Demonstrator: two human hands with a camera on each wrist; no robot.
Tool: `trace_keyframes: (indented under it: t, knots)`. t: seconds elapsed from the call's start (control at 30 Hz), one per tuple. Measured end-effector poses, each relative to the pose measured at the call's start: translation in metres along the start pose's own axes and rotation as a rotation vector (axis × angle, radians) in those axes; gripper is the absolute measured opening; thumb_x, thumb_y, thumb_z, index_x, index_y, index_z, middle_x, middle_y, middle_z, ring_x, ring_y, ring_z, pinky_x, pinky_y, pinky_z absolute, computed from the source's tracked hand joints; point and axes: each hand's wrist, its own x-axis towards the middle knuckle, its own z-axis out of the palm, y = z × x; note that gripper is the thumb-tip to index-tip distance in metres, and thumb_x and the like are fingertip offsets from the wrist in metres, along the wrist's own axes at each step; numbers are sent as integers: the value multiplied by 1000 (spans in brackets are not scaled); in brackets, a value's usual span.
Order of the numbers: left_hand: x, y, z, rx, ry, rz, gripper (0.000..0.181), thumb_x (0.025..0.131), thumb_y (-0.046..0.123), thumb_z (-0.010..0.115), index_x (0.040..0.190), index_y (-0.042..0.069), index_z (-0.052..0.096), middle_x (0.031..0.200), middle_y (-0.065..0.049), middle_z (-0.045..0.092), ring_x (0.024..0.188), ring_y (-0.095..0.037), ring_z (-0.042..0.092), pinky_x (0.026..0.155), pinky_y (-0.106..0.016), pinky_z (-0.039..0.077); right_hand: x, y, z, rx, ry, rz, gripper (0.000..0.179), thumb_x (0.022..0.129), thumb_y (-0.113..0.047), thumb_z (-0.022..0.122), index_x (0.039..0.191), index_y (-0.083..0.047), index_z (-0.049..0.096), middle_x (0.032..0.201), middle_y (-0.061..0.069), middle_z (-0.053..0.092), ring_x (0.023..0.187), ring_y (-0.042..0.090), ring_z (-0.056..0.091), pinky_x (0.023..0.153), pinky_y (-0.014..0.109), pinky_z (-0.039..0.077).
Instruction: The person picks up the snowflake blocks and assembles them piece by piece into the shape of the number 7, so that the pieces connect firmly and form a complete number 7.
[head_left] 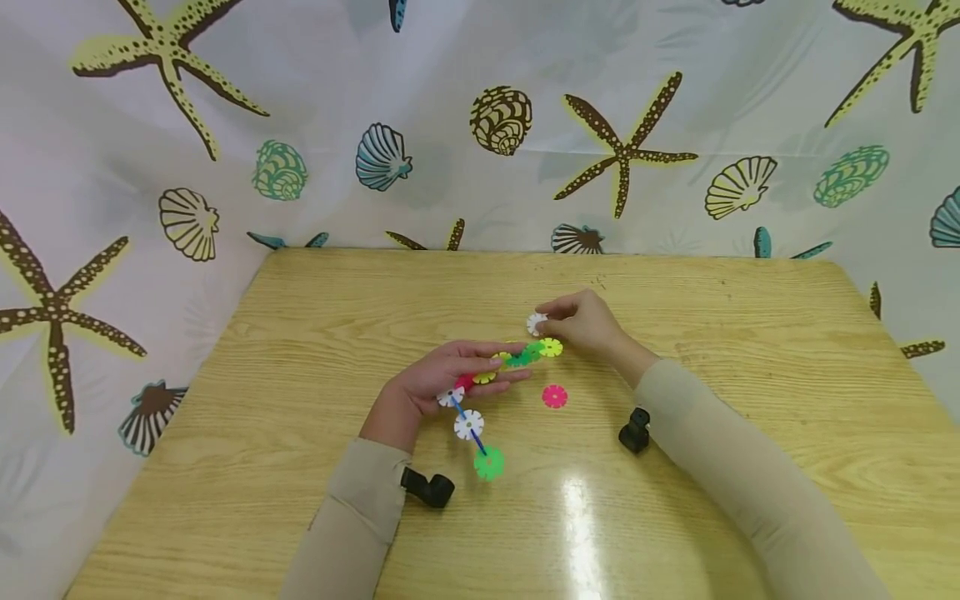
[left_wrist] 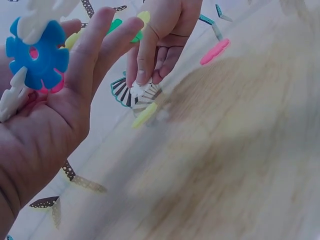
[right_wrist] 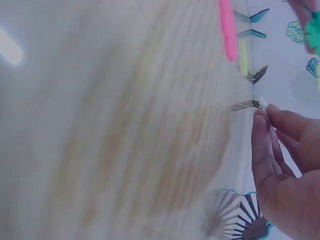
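Note:
My left hand (head_left: 450,371) is palm up with its fingers stretched out, carrying a chain of notched plastic discs. White discs (head_left: 469,425), blue ones seen edge-on and a green disc (head_left: 489,463) hang from the palm side. Red, yellow and green pieces run along the fingers to a yellow disc (head_left: 551,347) near the fingertips. A blue disc (left_wrist: 36,52) shows over the palm in the left wrist view. Just beyond, my right hand (head_left: 585,323) pinches a white notched disc (head_left: 536,323) between thumb and fingers, apart from the chain.
A loose pink disc (head_left: 555,396) lies on the wooden table (head_left: 750,333) between the forearms. Another loose yellow disc (left_wrist: 145,116) lies close to the right hand in the left wrist view. Behind the table hangs a shell-and-starfish cloth (head_left: 442,67). Black wrist cameras (head_left: 429,488) sit at both cuffs.

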Motion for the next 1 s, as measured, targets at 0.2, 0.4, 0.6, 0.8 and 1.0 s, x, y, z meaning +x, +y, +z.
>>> trace_keyframes:
  t: [0.2,0.4,0.6,0.8,1.0]
  knots:
    - [1,1,1,-26,15,-10,46,106,9,44,151,-2,39,159,-19,36,130,-17,59,97,-23,54,-14,-2,-8,115,-20,16,33,93,-18,72,123,-4,71,115,16,72,91,15,68,78,26,59]
    - [0,3,3,-27,14,-18,46,106,8,43,151,-2,38,158,-20,37,130,-17,59,96,-23,54,-28,-4,-16,228,-50,34,34,93,-13,71,125,-1,69,118,21,69,90,10,70,88,40,60]
    - [1,6,5,-47,8,-15,47,106,8,44,151,-2,38,159,-20,35,129,-17,60,96,-23,54,-40,-6,-22,294,-48,21,33,94,-10,70,124,2,68,117,24,69,84,10,71,88,43,59]
    - [2,7,7,-67,11,-28,48,106,10,47,151,-2,38,161,-18,32,127,-17,61,96,-23,54,-49,-1,-24,378,-49,37,33,94,-6,69,125,6,66,121,25,68,85,10,73,88,41,59]
    - [1,6,9,-39,9,-33,47,106,9,45,151,-2,39,161,-18,32,128,-18,60,97,-25,54,-58,-1,-27,424,-33,56,34,94,-7,69,126,5,66,118,20,70,86,11,73,90,41,59]
